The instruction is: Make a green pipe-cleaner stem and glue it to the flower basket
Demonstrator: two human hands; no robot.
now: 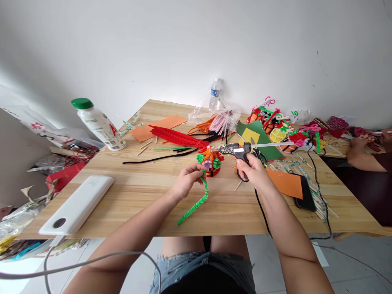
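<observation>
My left hand (186, 179) is closed in a pinch on a coiled green pipe cleaner (196, 204), holding its upper end against a small pipe-cleaner flower basket (210, 160) of orange, green, purple and red. My right hand (252, 169) grips a black hot glue gun (237, 150), nozzle pointing left toward the basket. The gun's black cord (261, 208) trails down off the wooden table's (137, 192) front edge.
A white power bank (78, 204) lies at the left, a green-capped bottle (98, 124) behind it. Red pipe cleaners (179, 138), orange paper (159, 126), scissors (260, 155), green felt (260, 139), a phone (304, 196) and finished crafts (275, 122) crowd the far side. Another person's arm (364, 157) rests at right.
</observation>
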